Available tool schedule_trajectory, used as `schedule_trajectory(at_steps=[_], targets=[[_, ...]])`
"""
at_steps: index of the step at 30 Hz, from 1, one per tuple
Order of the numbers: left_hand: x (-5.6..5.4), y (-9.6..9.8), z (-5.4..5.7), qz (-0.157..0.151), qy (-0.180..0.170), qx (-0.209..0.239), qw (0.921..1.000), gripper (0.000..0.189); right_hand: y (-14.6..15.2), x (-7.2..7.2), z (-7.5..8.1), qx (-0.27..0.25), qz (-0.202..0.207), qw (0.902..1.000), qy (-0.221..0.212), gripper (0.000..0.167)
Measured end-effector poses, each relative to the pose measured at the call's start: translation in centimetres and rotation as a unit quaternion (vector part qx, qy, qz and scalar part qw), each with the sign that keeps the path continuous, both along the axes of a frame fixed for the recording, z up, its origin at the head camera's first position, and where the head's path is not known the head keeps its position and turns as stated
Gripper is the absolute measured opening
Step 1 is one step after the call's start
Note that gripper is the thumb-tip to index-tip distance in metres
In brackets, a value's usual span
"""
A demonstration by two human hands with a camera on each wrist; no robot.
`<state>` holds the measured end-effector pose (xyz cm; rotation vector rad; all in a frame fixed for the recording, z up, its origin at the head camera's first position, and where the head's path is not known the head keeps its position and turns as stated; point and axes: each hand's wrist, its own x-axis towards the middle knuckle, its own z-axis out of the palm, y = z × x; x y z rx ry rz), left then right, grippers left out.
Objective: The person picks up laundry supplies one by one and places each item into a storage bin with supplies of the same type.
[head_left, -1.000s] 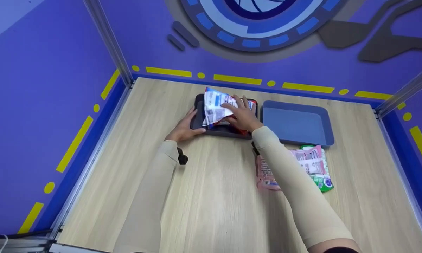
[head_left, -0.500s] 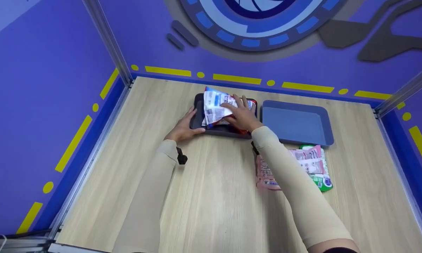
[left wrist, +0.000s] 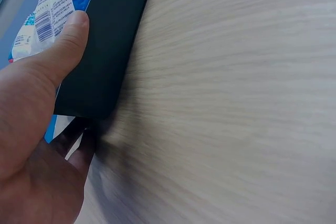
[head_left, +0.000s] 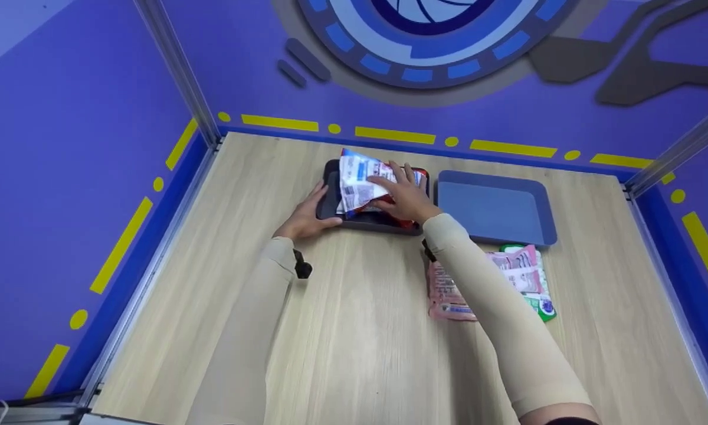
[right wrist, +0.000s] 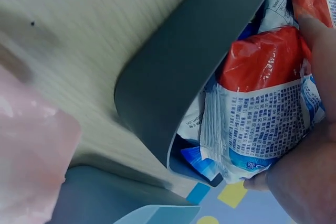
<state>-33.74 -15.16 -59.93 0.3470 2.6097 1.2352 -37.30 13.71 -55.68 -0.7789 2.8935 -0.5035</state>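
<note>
My left hand (head_left: 305, 219) holds the near left corner of a black tray (head_left: 383, 228), thumb (left wrist: 76, 27) along the rim and fingers round the end wall. My right hand (head_left: 411, 199) is over the tray and grips a red, white and blue plastic packet (right wrist: 265, 108) printed with small text. Part of the packet lies hidden under the palm. Beside the right thumb, a white end with a barcode (left wrist: 50, 22) sticks up above the tray's left part. Other packets show underneath, partly covered.
A grey-blue tray (head_left: 551, 227) stands right of the black one. In front of it lie a pink packet (head_left: 448, 298), a smaller pink-and-white one (head_left: 522, 268) and a green one (head_left: 546, 310), partly behind my right sleeve. Purple walls (head_left: 330, 106) close off the back and sides.
The head view has shifted slightly. Both hands, the trays and the packets keep nearly the same places.
</note>
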Motion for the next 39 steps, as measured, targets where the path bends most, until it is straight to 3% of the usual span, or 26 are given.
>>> schedule_trajectory(at_steps=[15, 28, 34, 39], targets=[[0.3, -0.3, 0.2, 0.001, 0.005, -0.016, 0.9999, 0.099, 2.6, 1.4, 1.6, 0.0, -0.009, 0.9999, 0.007, 0.079], [0.5, -0.5, 0.4, -0.004, 0.025, -0.023, 0.9994, 0.1, 5.3, 4.1, 2.3, 0.01, 0.011, 0.9997, 0.018, 0.081], [0.5, 0.1, 1.3, -0.008, 0.044, -0.087, 0.9952, 0.098, 6.9, 5.4, 2.2, 0.018, 0.003, 0.9997, 0.015, 0.083], [0.8, 0.5, 2.6, -0.013, 0.075, -0.178, 0.981, 0.094, 8.2, 6.8, 1.9, 0.028, -0.006, 0.9996, 0.005, 0.083]])
